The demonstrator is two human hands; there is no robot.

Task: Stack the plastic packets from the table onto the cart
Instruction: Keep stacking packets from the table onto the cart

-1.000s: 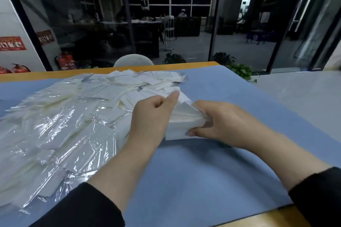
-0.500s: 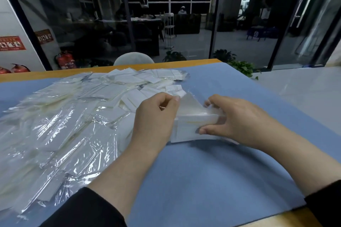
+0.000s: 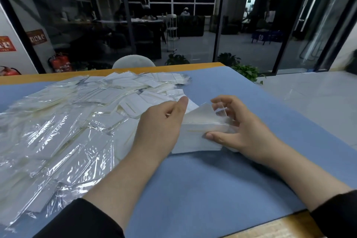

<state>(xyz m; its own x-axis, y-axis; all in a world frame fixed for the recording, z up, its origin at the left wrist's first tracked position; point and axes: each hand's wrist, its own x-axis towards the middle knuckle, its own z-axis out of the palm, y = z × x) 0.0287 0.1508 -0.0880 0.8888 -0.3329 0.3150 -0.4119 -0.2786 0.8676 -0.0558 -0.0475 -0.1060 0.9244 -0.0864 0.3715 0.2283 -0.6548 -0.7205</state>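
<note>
Glossy clear-wrapped white packets [image 3: 201, 129], thin stack, both hands

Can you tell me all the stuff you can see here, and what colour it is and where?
loose plastic packets: many, clear and white, spread on the left of the mat
gathered stack of packets: one, white, between the hands
mat: one, blue, covering the table
table: one, wooden, edge showing at the far side
chair: one, pale, behind the table
fire extinguishers: at least two, red, far left
plants: several, green, by the glass wall
left hand: holds the stack's left side
right hand: holds its right side
</note>
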